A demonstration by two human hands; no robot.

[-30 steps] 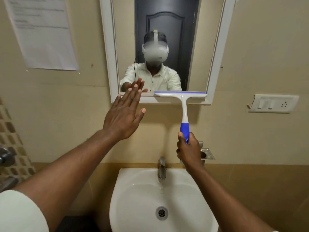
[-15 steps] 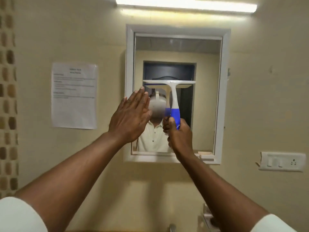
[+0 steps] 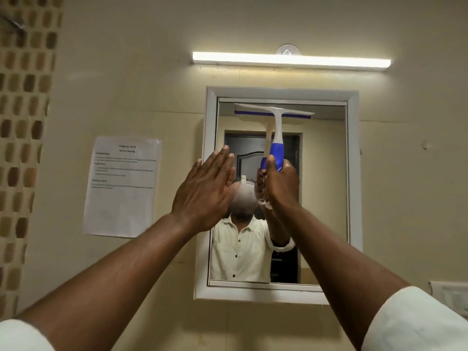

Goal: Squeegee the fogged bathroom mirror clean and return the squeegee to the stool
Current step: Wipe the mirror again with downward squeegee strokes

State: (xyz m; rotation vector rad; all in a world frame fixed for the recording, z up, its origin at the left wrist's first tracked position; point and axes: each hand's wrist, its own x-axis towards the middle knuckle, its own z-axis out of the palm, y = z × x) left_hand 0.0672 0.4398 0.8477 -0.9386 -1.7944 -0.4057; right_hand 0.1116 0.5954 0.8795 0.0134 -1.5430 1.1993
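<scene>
A white-framed mirror [image 3: 353, 188] hangs on the beige wall. My right hand [image 3: 282, 184] grips the blue handle of a white squeegee [image 3: 276, 122]. Its blade lies flat against the glass near the mirror's top edge. My left hand [image 3: 206, 191] is raised with straight fingers at the mirror's left frame, holding nothing. I cannot tell whether it touches the frame or glass. The glass reflects a person in a pale shirt and a dark door. The stool is out of view.
A lit tube light [image 3: 291, 61] runs above the mirror. A printed paper sheet [image 3: 124, 186] is stuck to the wall at the left. Brown mosaic tiles [image 3: 22, 122] line the far left. A white switch plate [image 3: 453, 295] shows at the right edge.
My right hand has carried the squeegee from the mirror's bottom edge up to its top edge. My left hand rose along the left frame, and my view tilted up off the sink.
</scene>
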